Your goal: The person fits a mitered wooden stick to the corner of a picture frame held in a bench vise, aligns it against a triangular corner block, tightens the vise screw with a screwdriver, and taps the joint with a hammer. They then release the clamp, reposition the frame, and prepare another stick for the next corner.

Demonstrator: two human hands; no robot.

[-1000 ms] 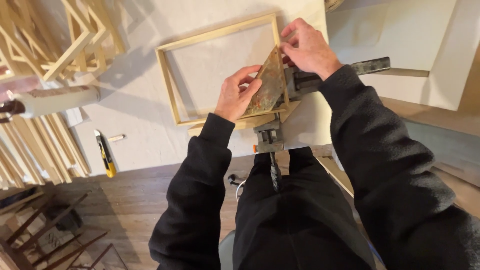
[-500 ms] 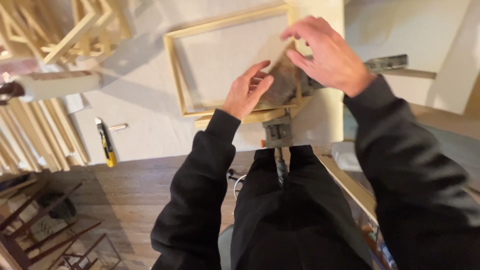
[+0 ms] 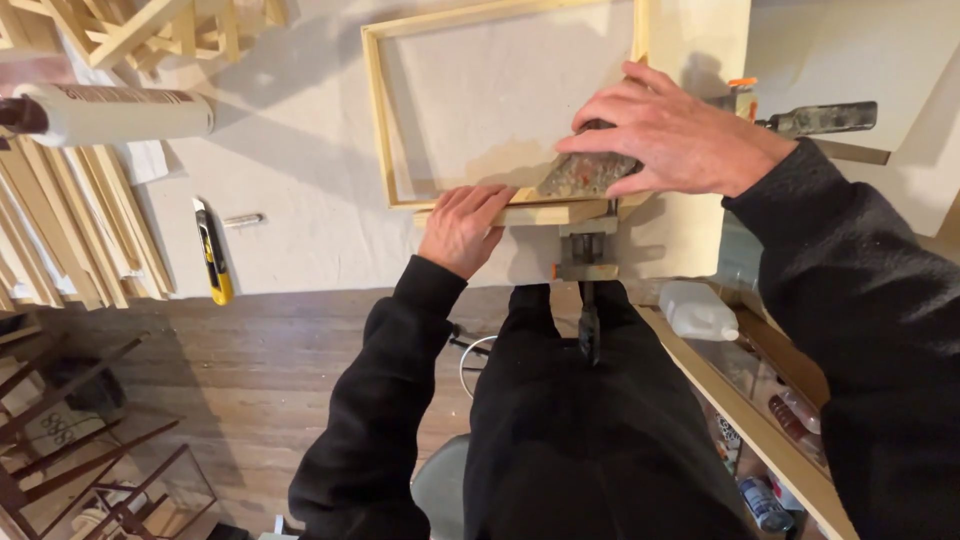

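Starting at left: glue bottle (image 3: 110, 113) lying on bench, yellow utility knife (image 3: 212, 252) w/ it, neither in hand. Left hand (image 3: 463, 228) flat, fingers together, pressing near rail of wooden frame (image 3: 378, 120). Clamp (image 3: 586, 250) grips frame corner. Right hand (image 3: 672, 138) curled on sanding block (image 3: 585, 172) there. Frame looks joined; corner finishing seems underway

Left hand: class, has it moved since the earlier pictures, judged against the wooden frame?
Yes. The left hand has slid off the corner clamp, leftward along the frame's near rail, and now lies flat there. The right hand covers the clamp.
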